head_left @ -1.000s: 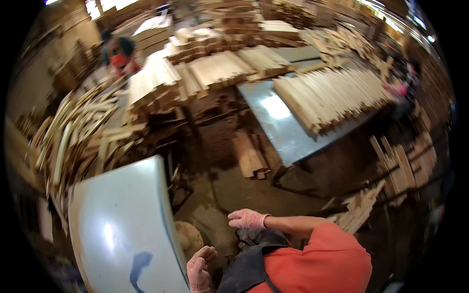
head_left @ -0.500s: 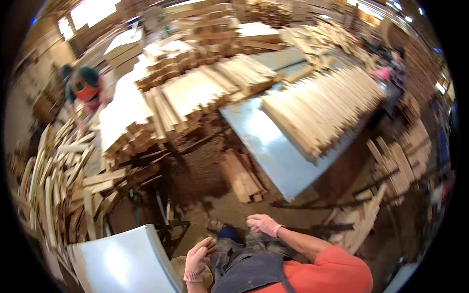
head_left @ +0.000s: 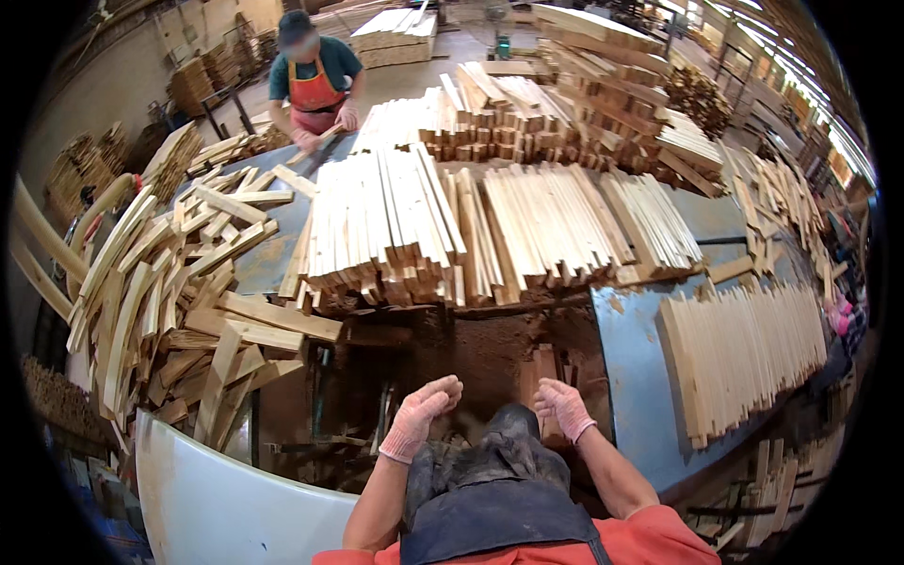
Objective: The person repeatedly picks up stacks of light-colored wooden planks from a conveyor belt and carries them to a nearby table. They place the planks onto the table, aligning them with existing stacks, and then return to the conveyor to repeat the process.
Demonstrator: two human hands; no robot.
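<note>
Gloved in pale pink knit, the wearer's left hand [head_left: 426, 414] and right hand [head_left: 565, 409] hover before the waist, a little apart — knuckles up, fingers loosely bent inward. From where I stand I cannot tell whether either one closes on something. Just beyond the right hand, lower down on the brown floor, lie reddish-brown wooden boards [head_left: 544, 360], the wood nearest to it. Behind the hands come bare forearms, a dark bib apron [head_left: 499, 523] and a bright coral-red shirt [head_left: 654, 535].

At the left elbow curves a glossy, pale blue sheet-topped table [head_left: 235, 499]. Ahead of the left hand sits a tall stack of pale, straight-sawn wooden strips [head_left: 381, 217], with a wide row of cream-coloured slats [head_left: 556, 221] beside it. Off to the right, a blue-grey metal-topped table [head_left: 626, 377] carries a tight block of light wooden strips [head_left: 744, 358] laid side by side.

To the left spills a jumbled heap of rough timber offcuts [head_left: 151, 311]. Beyond it a co-worker in a dark green top and orange apron [head_left: 315, 92] bends over a workbench — both gloved hands at a short pale stick [head_left: 328, 137].
</note>
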